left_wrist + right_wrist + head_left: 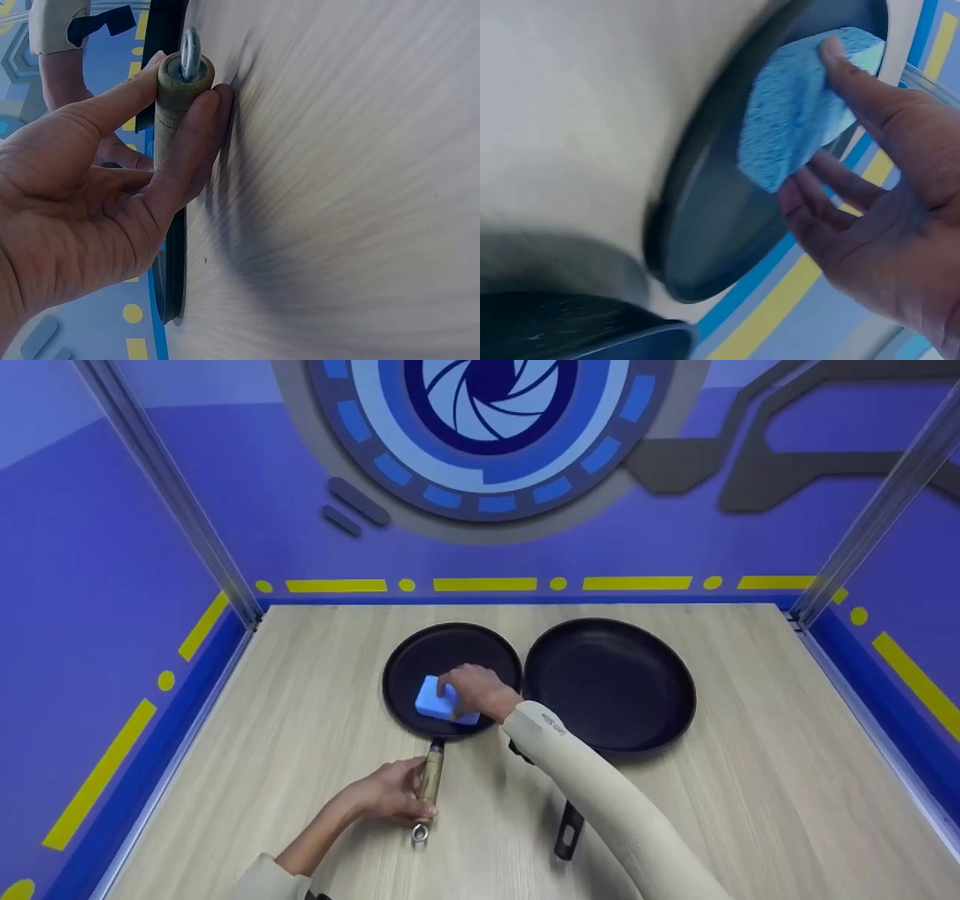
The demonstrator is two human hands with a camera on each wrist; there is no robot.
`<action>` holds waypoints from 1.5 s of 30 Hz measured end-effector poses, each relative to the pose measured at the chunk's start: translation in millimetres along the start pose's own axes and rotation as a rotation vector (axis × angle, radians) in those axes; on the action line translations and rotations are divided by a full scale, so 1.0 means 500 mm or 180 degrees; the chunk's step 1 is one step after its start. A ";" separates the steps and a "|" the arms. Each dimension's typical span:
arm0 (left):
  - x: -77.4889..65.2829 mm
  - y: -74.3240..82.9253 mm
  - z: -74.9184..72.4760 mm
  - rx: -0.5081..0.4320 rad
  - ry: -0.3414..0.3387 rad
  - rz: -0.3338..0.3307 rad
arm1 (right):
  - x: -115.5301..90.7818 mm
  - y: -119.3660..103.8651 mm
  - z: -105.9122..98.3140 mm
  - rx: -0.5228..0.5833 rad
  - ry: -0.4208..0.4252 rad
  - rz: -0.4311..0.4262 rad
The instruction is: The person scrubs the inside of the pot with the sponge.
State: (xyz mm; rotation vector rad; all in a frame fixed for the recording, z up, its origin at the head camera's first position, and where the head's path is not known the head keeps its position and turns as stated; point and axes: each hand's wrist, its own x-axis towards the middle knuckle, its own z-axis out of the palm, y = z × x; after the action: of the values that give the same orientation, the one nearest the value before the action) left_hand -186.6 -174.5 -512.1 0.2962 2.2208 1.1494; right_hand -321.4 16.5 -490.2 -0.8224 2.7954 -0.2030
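A small black frying pan (pixel 420 654) lies on the table, its wooden handle (pixel 432 775) pointing toward the person. The left hand (pixel 390 791) grips that handle near its end, where a metal hanging ring (pixel 192 56) sticks out. In the left wrist view the thumb and fingertips close around the wood. Over the small pan, the right hand (pixel 478 690) holds a light blue sponge (pixel 433 699) against the inner surface. The right wrist view shows the sponge (pixel 784 105) squeezed and creased between thumb and fingers.
A larger black frying pan (pixel 607 682) stands to the right, close beside the small one. Its dark handle (pixel 568 832) runs toward the front, partly beneath the right sleeve (pixel 600 787). Blue printed panels (pixel 487 562) enclose the wooden table (pixel 765 780) at the back and sides.
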 end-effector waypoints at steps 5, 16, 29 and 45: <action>0.001 -0.001 -0.003 -0.0058 -0.0013 -0.0007 | 0.000 -0.018 0.000 -0.0206 -0.0024 0.0048; 0.002 0.001 -0.003 0.0183 -0.0001 0.0077 | -0.015 0.002 0.018 -0.0336 0.0108 -0.0300; 0.005 -0.003 -0.006 0.0054 -0.0073 0.0183 | -0.007 0.016 0.018 0.0184 0.0048 -0.0669; 0.002 -0.003 0.000 -0.0043 -0.0013 0.0182 | -0.011 -0.008 0.023 -0.0021 0.0062 -0.0361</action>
State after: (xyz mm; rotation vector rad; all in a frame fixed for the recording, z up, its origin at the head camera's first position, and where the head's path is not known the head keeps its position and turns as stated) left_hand -187.1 -175.1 -513.7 0.3582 2.2129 1.1924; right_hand -312.1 15.2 -499.7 -0.9868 2.7707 -0.2215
